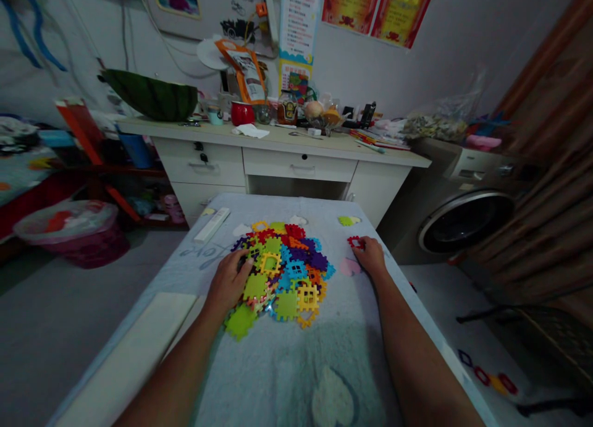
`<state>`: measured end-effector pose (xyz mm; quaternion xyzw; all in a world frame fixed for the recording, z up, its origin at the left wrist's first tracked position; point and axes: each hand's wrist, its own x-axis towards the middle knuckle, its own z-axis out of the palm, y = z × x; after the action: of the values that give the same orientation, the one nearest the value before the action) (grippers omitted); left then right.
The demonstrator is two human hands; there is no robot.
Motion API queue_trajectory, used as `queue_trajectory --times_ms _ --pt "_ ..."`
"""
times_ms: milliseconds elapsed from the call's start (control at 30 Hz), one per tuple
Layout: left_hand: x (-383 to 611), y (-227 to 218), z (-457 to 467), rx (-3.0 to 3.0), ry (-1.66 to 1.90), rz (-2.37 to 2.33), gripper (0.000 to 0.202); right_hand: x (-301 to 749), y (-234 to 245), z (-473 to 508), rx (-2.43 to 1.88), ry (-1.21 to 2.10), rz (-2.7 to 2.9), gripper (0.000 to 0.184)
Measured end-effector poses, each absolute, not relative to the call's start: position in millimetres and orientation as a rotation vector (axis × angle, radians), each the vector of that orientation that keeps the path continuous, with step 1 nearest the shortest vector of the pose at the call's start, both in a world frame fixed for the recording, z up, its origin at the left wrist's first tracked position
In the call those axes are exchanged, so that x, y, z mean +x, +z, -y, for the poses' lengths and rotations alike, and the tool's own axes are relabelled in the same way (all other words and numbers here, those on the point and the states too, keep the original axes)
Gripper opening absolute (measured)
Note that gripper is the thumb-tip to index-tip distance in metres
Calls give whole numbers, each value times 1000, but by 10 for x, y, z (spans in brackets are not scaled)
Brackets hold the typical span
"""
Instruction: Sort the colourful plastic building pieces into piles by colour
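Observation:
A heap of plastic interlocking tiles (287, 304) in green, yellow, blue, purple, orange and red lies on the cloth-covered table (287, 377). My left hand (229, 282) rests against the heap's left side, thumb and forefinger a little apart beside dark and green tiles; its other fingers are partly hidden. Well to the right of the heap, my right hand (373, 257) pinches a red, open-centred interlocking tile (355, 242) at the table surface. A yellow window-shaped tile (307, 297) sits near the heap's front.
A white remote-like bar (212, 225) lies at the table's far left, and a long white board (134, 359) along its left edge. Behind stands a cluttered desk (296, 139) with a watermelon piece (151, 94). To the right are a washing machine (456, 198) and loose tiles (482, 376) on the floor.

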<state>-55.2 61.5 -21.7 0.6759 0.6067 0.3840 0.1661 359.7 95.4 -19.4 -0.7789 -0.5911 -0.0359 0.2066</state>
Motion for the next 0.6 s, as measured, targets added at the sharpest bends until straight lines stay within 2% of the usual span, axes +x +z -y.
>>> queue_trajectory --times_ms 100,433,500,600 --pt "-565 -247 -633 1943 1089 -1717 51 3580 -189 -981 -2122 -85 1644 28" --pt "-556 -210 -609 1939 1120 -1704 49 3438 -36 -939 -2104 -94 1610 35" --pt "-554 -204 -611 1941 1117 -1709 48 3349 46 -926 -1945 32 1736 32" --pt "-554 -201 -620 1939 1108 -1717 46 3153 175 -886 -1669 454 1974 28"
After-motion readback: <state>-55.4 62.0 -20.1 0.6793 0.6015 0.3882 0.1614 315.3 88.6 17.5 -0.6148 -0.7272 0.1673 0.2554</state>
